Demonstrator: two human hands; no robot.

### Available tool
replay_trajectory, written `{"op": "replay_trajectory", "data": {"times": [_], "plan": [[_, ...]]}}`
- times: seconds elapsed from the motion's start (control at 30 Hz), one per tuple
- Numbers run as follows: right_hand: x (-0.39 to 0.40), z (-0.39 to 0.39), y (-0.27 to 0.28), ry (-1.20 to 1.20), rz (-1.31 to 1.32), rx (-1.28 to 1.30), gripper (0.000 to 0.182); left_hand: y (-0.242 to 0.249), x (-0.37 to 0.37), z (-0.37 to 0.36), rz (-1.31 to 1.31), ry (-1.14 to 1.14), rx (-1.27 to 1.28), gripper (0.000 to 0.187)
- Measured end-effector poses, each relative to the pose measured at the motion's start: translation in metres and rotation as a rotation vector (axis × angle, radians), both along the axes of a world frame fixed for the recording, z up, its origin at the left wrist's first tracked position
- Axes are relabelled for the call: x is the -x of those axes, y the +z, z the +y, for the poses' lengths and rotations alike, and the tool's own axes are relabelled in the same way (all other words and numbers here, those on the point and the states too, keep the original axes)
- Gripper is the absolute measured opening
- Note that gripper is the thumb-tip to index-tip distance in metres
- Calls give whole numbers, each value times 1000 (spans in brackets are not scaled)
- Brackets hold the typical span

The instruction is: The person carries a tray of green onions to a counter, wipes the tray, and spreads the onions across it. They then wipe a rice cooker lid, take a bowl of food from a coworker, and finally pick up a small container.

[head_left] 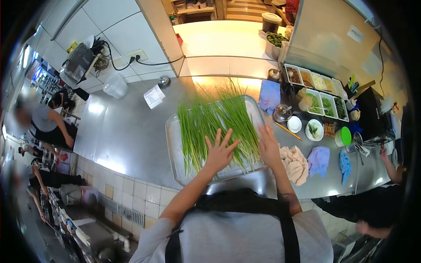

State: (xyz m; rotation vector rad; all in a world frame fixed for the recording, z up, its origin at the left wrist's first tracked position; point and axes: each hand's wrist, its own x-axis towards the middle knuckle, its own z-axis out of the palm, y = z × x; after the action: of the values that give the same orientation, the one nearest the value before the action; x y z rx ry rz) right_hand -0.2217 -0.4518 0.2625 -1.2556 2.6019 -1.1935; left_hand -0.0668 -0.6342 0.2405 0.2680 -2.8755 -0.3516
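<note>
Long green chives (199,131) lie spread across a metal tray (172,149), their pale ends toward me and their thin tips reaching past the tray's far rim. My left hand (220,151) rests on the chives near the middle, fingers spread wide. At the right side of the bundle is my right hand (268,143), its fingers stretched out along the chives by the tray's right edge. Neither hand is wrapped around anything.
Right of the tray are a beige cloth (294,164), a purple cloth (319,160), a pencil (288,131), a white bowl (314,130) and ingredient containers (315,103). A receipt (154,97) lies at the back left. Other people stand left and right.
</note>
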Motion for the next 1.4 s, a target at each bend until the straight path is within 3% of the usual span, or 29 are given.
{"op": "replay_trajectory", "data": {"times": [0.1, 0.2, 0.37, 0.4, 0.43, 0.5, 0.63, 0.7, 0.83, 0.9, 1.0, 1.23, 1.4], "plan": [[11, 43, -2, -127, -20, -2, 45, -1, 10, 1, -65, -58, -44, 20], [18, 102, -25, -301, -33, -33, 47, -22, 1, -19, -150, -1, 36, 17], [-26, 133, -10, -465, 121, -549, 63, 0, -25, -27, -64, 69, -70, 67], [-34, 133, -10, -468, 128, -663, 65, -2, -30, -26, -71, 111, -92, 67], [-34, 135, -25, -520, 204, -574, 60, -6, -34, -23, -74, 151, -114, 67], [-16, 141, -42, -582, 99, -459, 54, -18, -43, -18, -104, 177, -106, 66], [24, 119, -32, -599, -80, 57, 43, -21, -61, 12, -249, -51, -59, 68], [13, 63, 23, -413, 84, 218, 37, -28, -65, 25, -232, -89, -126, 67], [-14, -50, 51, 67, 216, 284, 40, -32, -63, 29, -200, -85, -44, 66], [-29, -97, 30, 333, 250, 125, 42, -35, -64, 27, -211, -89, -14, 66], [-52, -135, -23, 606, 337, -223, 41, -32, -65, 25, -366, -76, -232, 65], [-48, -154, -38, 572, 169, -161, 36, -40, -66, 27, -195, -85, -12, 65], [-20, -192, -50, 636, 39, -87, 28, -30, -70, 26, -173, -99, -81, 62]]}}
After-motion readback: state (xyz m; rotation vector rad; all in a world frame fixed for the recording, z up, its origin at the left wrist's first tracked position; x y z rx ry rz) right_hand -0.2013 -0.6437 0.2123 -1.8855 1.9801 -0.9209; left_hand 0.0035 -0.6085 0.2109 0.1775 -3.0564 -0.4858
